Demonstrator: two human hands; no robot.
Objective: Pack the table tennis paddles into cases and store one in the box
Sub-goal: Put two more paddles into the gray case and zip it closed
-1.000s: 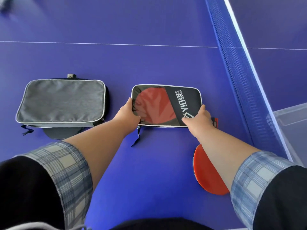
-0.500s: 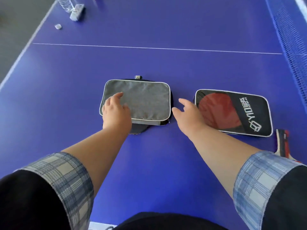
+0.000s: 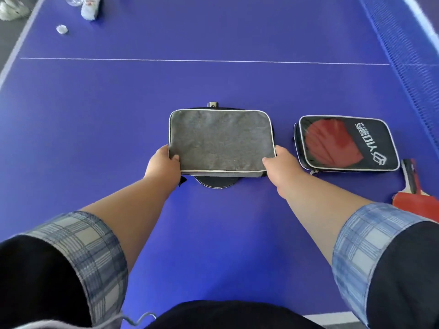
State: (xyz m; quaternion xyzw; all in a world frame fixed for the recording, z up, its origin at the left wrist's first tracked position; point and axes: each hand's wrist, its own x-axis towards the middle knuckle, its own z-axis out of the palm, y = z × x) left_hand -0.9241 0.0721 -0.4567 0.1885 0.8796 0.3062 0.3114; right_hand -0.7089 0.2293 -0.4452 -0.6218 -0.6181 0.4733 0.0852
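Since half a second ago both hands have closed on the grey case. Then the left hand (image 3: 164,166) lay flat on its near left corner and the right hand (image 3: 280,166) hovered open between the two cases; now each pinches a near corner, thumbs on top, fingers underneath.

Grey rectangular fabric case (image 3: 221,141): felt-like nap, rounded corners, pale piping, lying on the purple table-tennis table (image 3: 118,103). A dark round paddle blade (image 3: 215,182) pokes out beneath its near edge.

Black zipped case with white logo and clear window (image 3: 346,143) sits just right of it, apart, a red paddle face visible inside.

Loose red-rubber paddle with red-black handle (image 3: 418,198) lies at the right edge, nearer the body.
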